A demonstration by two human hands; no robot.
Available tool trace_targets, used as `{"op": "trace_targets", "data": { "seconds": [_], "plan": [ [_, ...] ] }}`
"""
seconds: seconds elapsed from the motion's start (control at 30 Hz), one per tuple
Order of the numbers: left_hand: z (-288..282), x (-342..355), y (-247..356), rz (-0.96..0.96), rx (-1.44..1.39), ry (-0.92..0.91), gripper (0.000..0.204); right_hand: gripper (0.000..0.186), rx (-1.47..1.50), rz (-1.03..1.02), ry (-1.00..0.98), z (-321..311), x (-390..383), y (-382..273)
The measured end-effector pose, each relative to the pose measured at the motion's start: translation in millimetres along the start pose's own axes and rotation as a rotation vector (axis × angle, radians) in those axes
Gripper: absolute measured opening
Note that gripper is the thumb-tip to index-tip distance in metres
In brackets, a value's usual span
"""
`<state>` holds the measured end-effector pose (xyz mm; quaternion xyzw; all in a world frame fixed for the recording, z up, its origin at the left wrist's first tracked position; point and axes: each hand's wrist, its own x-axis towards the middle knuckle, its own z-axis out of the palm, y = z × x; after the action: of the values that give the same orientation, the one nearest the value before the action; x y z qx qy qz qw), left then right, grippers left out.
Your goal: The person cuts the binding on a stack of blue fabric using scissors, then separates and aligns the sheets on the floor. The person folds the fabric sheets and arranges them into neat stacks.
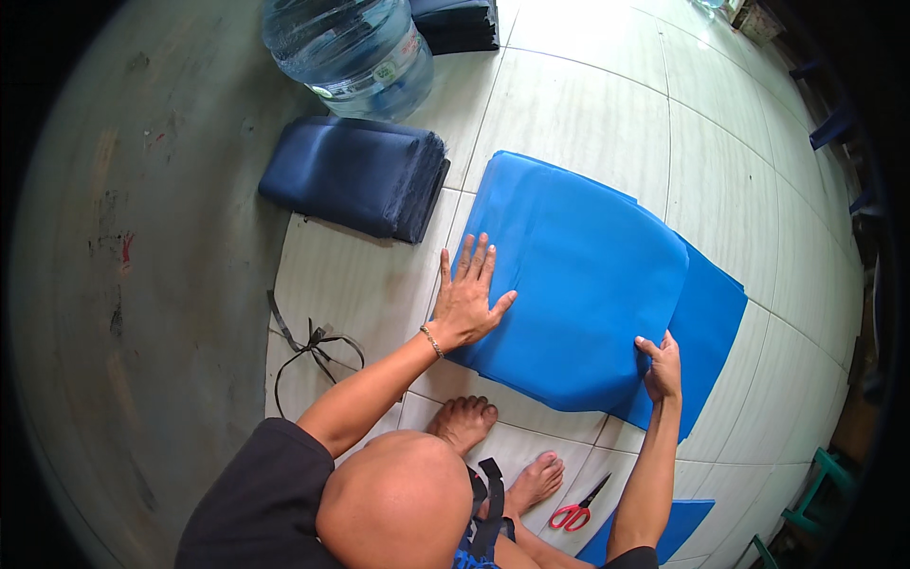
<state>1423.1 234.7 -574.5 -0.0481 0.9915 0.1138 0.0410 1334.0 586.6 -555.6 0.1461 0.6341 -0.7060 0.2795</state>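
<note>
A stack of bright blue fabric sheets (pixel 578 275) lies on the tiled floor before me. My left hand (pixel 467 299) rests flat on its left edge, fingers spread and thumb out. At the near right corner, my right hand (pixel 662 368) pinches the upper blue sheet between thumb and fingers, and that corner is lifted a little. Beneath it, another blue sheet (pixel 711 322) sticks out to the right at an angle. How many layers the right hand grips is hidden.
Red-handled scissors (pixel 571 515) lie by my foot, beside another blue piece (pixel 687 531). A folded dark navy fabric stack (pixel 351 175) sits at the far left, near a large water bottle (pixel 355 57). A black strap (pixel 318 346) lies left; a grey wall (pixel 142 284) borders that side.
</note>
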Motion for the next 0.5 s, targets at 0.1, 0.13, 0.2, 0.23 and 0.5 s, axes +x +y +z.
{"op": "trace_targets", "data": {
  "seconds": [0.1, 0.13, 0.2, 0.23, 0.5],
  "plan": [
    [5, 0, 2, 0.021, -0.043, -0.025, 0.089, 0.044, -0.039, -0.017, 0.034, 6, -2, 1],
    [6, 1, 3, 0.037, -0.074, -0.013, 0.090, 0.045, -0.032, -0.034, 0.055, 10, -1, 2],
    [6, 2, 3, 0.034, -0.059, -0.046, 0.090, 0.045, -0.041, -0.047, 0.008, 19, 3, 6],
    [4, 2, 2, 0.036, -0.034, -0.053, 0.091, 0.045, -0.020, -0.073, -0.023, 24, 6, 8],
    [-14, 3, -10, 0.047, -0.056, -0.105, 0.084, 0.036, -0.065, -0.052, 0.042, 36, 15, 7]
  ]
}}
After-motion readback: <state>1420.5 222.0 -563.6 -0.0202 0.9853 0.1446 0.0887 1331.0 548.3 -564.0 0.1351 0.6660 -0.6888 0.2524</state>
